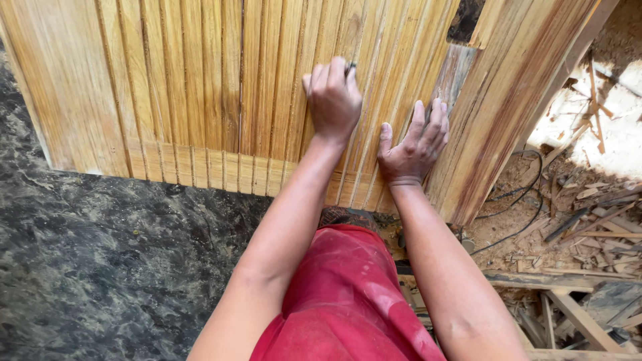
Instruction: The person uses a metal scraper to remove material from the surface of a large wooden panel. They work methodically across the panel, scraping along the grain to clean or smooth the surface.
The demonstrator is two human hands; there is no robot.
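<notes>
A large fluted wooden panel [200, 87] made of narrow vertical slats stands in front of me. My left hand [332, 100] is closed in a fist against the slats, gripping a small dark tool [350, 66] whose tip shows above the fingers. My right hand [414, 144] lies flat on the panel's right part with its fingers spread, holding nothing. A thick wooden frame piece [508, 100] leans along the panel's right side, next to my right hand. My red garment [348, 301] shows below between both arms.
Dark marbled flooring [100, 254] lies at the left and below the panel. At the right, wood scraps and offcuts [588, 220] and a black cable [521, 207] lie on dusty ground. Timber pieces [568, 307] sit at the lower right.
</notes>
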